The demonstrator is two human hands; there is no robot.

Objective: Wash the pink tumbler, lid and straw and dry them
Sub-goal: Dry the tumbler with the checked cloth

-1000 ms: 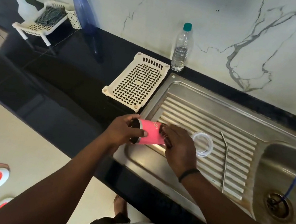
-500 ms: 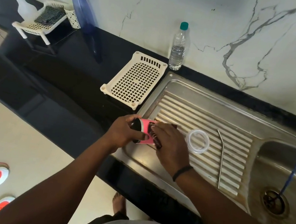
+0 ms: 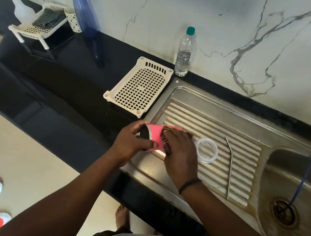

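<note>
Pink tumbler (image 3: 155,136) lies on its side over the near-left corner of the steel drainboard (image 3: 210,126), open mouth facing 9 o'clock. The left hand (image 3: 132,144) is wrapped around its rim end, thumb on the pink wall. The right hand (image 3: 180,154) presses a dark scrubbing pad (image 3: 166,142) against the tumbler's side, fingers closed over the pad. At 3 o'clock from the right hand, just beside it, the clear lid (image 3: 206,150) rests flat on the ridges. Farther toward 3 o'clock the metal straw (image 3: 229,166) lies along the drainboard, apart from the lid. A cream perforated tray (image 3: 139,88) sits on the black worktop (image 3: 64,83) at 11 o'clock from the tumbler.
</note>
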